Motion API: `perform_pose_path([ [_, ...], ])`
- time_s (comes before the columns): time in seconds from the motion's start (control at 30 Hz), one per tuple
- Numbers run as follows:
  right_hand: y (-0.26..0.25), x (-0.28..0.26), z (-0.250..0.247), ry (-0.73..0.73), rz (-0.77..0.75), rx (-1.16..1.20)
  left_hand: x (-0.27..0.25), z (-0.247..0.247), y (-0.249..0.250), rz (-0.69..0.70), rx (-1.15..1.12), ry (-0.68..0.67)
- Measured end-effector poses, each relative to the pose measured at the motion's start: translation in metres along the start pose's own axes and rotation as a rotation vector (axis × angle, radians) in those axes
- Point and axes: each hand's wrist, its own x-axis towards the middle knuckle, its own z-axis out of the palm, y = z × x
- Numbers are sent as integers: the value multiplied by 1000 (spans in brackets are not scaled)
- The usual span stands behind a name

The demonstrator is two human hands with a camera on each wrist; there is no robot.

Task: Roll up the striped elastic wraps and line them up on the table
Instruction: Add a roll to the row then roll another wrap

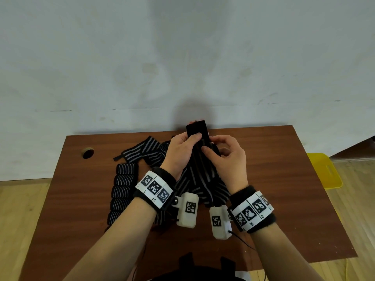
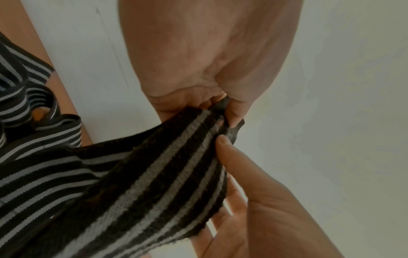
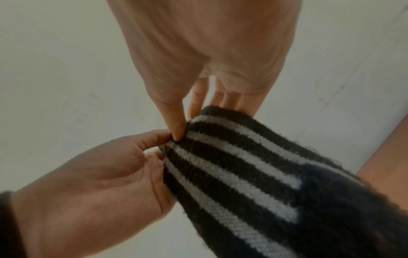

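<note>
Dark brown wood for the table (image 1: 263, 179), its near edge cut off by the forearms and a black shape at the bottom of the head view. On the left half, a column of rolled wraps (image 1: 123, 194), five counted, lying side by side and touching; lowest one partly behind the left wrist band. Behind that, a loose pile of wraps (image 1: 146, 152), black with grey stripes, too tangled to count. Above mid-table, one striped wrap (image 1: 203, 179) held up off the wood, plain black end tab (image 1: 197, 128) standing upright at the top, lower length trailing down to the table, tail hidden behind both wrist cameras. Left hand (image 1: 182, 152) closed round the wrap near the tab, thumb pressed on the front. Right hand (image 1: 226, 154) pinching the wrap's edge between thumb and forefinger, other fingers curled. Small round hole (image 1: 87, 152) near the table's left side. Yellow object (image 1: 324, 171) off the right edge, partly hidden.
</note>
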Motion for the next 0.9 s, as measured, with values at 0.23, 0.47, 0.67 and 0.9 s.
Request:
perform_pose_path([
  [0.23,0,8,-7,-176,75,-69,0,-4,10,2,-133,-100],
  [0.47,-7,11,-14,-447,241,307,-2,-1,32,58,-163,-242],
  [0.67,1,15,-17,-422,212,104,6,6,39,103,-206,-175],
  [0.9,-2,19,-11,-207,94,147,26,-4,24,77,85,-248],
])
